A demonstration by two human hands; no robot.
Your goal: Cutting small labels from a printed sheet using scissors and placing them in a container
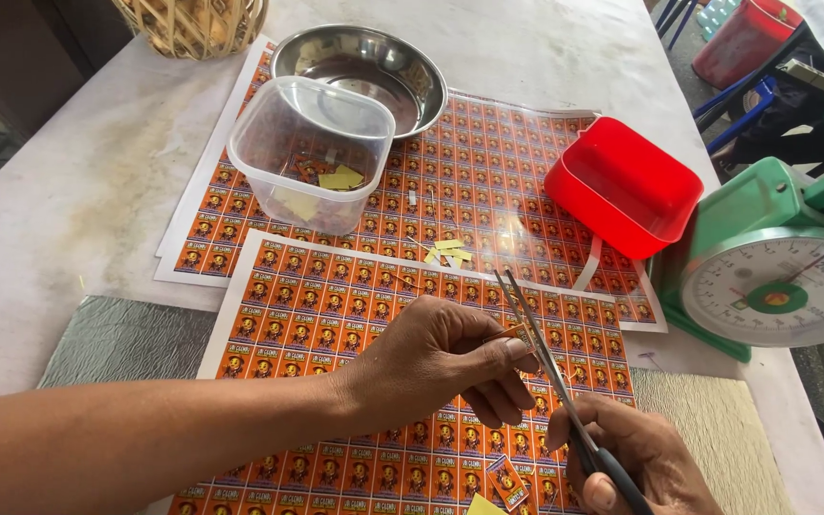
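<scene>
My left hand [441, 367] pinches a small orange sticker piece [517, 335] between thumb and forefinger, over a glossy sheet of orange stickers [307, 315]. My right hand [636, 458] grips a pair of scissors [550, 367], whose thin blades are slightly parted and point up and away, right beside the pinched piece. A cut-out sticker [507, 480] lies on the sheet below my hands. A second sticker sheet [469, 181] lies farther away.
A clear plastic tub [312, 153] with cut stickers, a steel bowl [364, 62] and a red plastic tub [622, 186] stand on the far sheet. Small paper scraps [450, 253] lie between. A green dial scale [774, 277] stands right; a wicker basket [193, 24] stands far left.
</scene>
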